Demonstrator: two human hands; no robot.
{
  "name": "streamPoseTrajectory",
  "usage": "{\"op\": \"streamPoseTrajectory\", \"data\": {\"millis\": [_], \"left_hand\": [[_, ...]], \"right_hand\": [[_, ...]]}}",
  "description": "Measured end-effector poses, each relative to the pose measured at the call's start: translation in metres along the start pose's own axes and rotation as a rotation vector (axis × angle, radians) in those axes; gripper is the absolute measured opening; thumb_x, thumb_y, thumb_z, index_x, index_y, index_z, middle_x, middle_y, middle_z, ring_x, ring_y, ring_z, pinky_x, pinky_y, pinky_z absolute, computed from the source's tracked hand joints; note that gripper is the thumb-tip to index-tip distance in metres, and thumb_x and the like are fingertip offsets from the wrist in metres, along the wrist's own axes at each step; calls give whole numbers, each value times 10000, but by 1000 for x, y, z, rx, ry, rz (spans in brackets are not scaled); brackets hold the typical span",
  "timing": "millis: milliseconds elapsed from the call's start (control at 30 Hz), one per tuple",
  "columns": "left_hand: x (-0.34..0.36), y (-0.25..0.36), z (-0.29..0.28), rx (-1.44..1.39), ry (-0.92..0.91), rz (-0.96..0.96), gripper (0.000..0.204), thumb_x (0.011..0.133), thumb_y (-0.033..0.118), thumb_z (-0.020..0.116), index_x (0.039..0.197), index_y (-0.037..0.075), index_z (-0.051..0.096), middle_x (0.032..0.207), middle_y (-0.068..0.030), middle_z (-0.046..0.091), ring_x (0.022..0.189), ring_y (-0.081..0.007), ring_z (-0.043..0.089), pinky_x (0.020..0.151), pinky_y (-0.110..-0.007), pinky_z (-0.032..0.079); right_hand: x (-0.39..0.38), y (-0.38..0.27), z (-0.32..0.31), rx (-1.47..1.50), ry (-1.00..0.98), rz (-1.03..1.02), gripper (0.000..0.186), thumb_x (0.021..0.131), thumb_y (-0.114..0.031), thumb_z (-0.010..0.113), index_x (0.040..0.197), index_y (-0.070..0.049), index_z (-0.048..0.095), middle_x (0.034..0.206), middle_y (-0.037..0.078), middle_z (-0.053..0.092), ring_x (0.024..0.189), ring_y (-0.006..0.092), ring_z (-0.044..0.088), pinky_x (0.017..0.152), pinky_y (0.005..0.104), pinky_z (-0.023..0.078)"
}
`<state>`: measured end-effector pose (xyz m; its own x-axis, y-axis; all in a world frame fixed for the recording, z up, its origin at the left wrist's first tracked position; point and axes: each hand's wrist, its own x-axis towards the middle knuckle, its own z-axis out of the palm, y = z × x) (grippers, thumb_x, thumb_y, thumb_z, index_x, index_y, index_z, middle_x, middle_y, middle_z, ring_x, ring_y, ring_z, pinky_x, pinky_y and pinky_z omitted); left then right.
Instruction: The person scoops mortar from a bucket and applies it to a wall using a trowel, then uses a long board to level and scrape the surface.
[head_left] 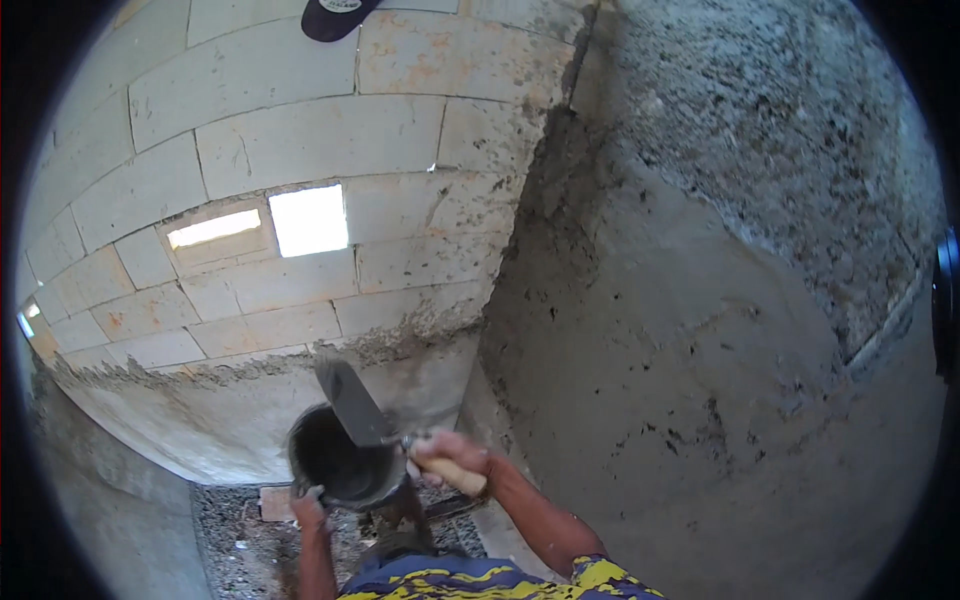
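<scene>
My left hand [309, 508] grips the lower left rim of a dark round bucket [378, 487], which has grey mortar [335, 462] inside. Closed round a pale wooden handle, my right hand [452, 456] holds a trowel [353, 402]. The trowel's flat metal blade slants up and to the left, over the far side of the bucket's mouth. Whether the blade touches the bucket I cannot tell. Some mortar smears show on the blade near its tip.
Ahead and left stands a wall of pale blocks [270, 90] with a bright square opening [308, 220]. On the right, a wall carries wet grey plaster [650, 350], with a rougher coat [760, 130] above. A block piece [277, 504] lies on the rubble floor. A dark cap [333, 20] shows at the top.
</scene>
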<state>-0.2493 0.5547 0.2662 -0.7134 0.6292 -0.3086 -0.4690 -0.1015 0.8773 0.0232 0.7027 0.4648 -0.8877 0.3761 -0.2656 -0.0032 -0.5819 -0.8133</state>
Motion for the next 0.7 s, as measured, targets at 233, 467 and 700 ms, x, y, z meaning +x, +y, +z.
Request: {"op": "streamPoseTrajectory", "data": {"millis": [233,467,700], "left_hand": [[8,-3,-110,615,524,213,491,595,63,632,1052,-108,579,979,-163,634,861,-301,581,807,-388,468],[7,-30,-216,361,775,34,526,596,-15,572,1118,-76,560,1078,-156,620,895,-292,594,807,-372,479],[60,-58,-169,517,714,-135,514,606,7,592,1111,-86,553,1071,-165,616,901,-305,590,819,-381,472]], "right_hand": [[34,-288,-149,39,-170,-911,305,897,-285,479,998,-8,556,712,60,552,531,133,550,406,257,463],[53,-390,-168,-165,776,-689,270,896,-285,497,992,-33,512,713,63,524,503,151,523,421,305,496],[94,-343,-216,-965,1299,-413,231,821,-145,577,969,8,486,766,119,574,589,221,601,457,370,528]]}}
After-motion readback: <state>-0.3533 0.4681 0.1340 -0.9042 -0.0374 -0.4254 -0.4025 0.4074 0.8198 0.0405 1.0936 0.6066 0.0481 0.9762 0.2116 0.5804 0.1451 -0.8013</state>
